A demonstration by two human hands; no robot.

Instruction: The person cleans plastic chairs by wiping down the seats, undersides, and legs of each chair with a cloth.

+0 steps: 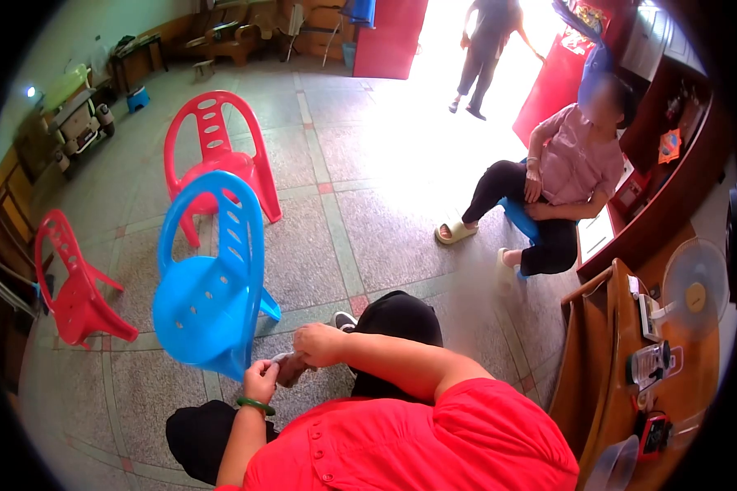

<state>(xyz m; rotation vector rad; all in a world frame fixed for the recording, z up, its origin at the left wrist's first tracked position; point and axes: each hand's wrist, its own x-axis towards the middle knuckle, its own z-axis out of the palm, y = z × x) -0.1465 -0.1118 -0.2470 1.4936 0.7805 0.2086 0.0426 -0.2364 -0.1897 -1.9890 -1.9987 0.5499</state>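
Note:
My left hand [260,381], with a green bangle at its wrist, pinches the left end of a small pale and brown item [288,368]. At the item's other side, my right hand [319,343] has its fingers closed on it. Both hands are close together above my lap, between my black-clad knees. What the item is cannot be made out. Just beyond my hands stands a blue plastic chair [201,303].
Two red chairs [221,164] [75,295] stand beyond and left. A seated person [577,164] is at the right, another person [490,49] at the bright doorway. A wooden table [614,393] at the right holds a fan [694,295].

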